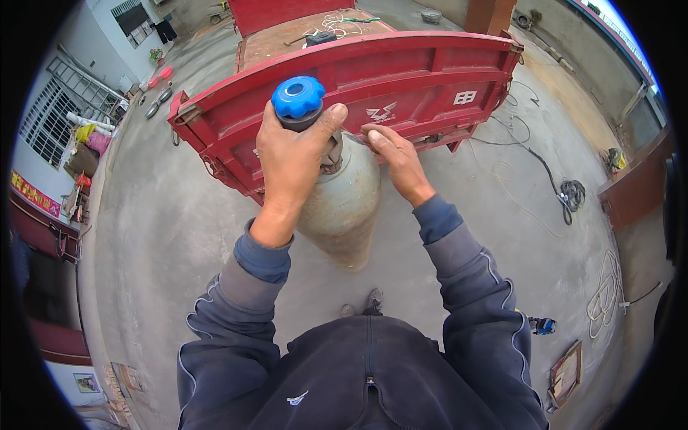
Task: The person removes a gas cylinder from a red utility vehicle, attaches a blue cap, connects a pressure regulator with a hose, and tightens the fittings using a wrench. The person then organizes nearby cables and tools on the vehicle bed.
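Observation:
A worn grey gas cylinder (342,204) stands in front of me, its body narrowing toward the floor in this view. On top sits a blue lobed valve knob (298,97) above a dark collar. My left hand (290,154) is wrapped round the neck just under the knob, thumb along the right side. Beside the cylinder's right shoulder, my right hand (396,159) has its thumb and fingers drawn together in a pinch. Whatever may be between those fingers is too small to make out.
A red truck bed (344,89) stands right behind the cylinder, carrying cord and tools. Black hose (572,195) and pale cord (605,297) lie on the concrete to the right. A small blue-and-black device (543,326) and a wooden frame (566,373) rest near my right.

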Available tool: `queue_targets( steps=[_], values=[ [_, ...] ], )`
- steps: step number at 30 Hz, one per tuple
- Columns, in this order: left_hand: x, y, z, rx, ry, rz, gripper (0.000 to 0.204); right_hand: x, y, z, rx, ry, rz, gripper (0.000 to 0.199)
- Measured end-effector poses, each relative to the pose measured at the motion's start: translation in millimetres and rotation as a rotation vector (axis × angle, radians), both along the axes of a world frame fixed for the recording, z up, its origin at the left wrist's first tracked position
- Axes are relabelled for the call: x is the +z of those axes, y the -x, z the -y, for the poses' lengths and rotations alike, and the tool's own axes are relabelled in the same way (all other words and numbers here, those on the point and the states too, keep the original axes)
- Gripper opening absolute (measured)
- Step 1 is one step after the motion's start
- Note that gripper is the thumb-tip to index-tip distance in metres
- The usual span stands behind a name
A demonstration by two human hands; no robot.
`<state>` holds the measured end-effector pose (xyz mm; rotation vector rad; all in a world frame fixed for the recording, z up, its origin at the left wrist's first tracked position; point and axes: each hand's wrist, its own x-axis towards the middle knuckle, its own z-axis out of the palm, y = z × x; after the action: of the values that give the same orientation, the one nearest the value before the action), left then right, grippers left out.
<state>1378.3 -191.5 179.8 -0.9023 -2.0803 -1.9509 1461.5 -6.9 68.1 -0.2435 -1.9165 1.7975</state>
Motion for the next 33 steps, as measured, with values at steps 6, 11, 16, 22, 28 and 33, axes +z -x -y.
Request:
queue_targets(
  steps=[6, 11, 16, 22, 28, 33],
  values=[
    [-13.9, -16.3, -13.6, 0.081, -0.108, 0.016, 0.045, -15.5, 59.5, -22.4, 0.411, 0.093, -0.077, 0.056],
    [-16.4, -35.9, -17.4, 0.047, -0.052, -0.039, 0.032, -16.5, 25.8, -22.6, 0.373, 0.124, -0.054, 0.052],
    [-26.3, -45.3, -28.5, -0.098, -0.024, -0.12, 0.029, -20.3, -13.4, -26.9, 0.217, 0.189, -0.094, 0.055],
    [-29.1, -20.5, -71.4, -0.449, 0.01, -0.122, 0.046, -34.8, -47.2, -45.6, -0.096, 0.238, -0.153, 0.051],
    [-16.5, 12.6, -99.0, -0.797, -0.112, -0.111, 0.055, -39.8, -52.5, 2.5, -0.535, 0.007, -0.166, 0.067],
    [2.9, 77.7, -52.3, -0.676, 0.23, -0.223, 0.062, -45.0, -51.0, 68.5, -0.707, -0.397, -0.109, 0.067]
  ],
)
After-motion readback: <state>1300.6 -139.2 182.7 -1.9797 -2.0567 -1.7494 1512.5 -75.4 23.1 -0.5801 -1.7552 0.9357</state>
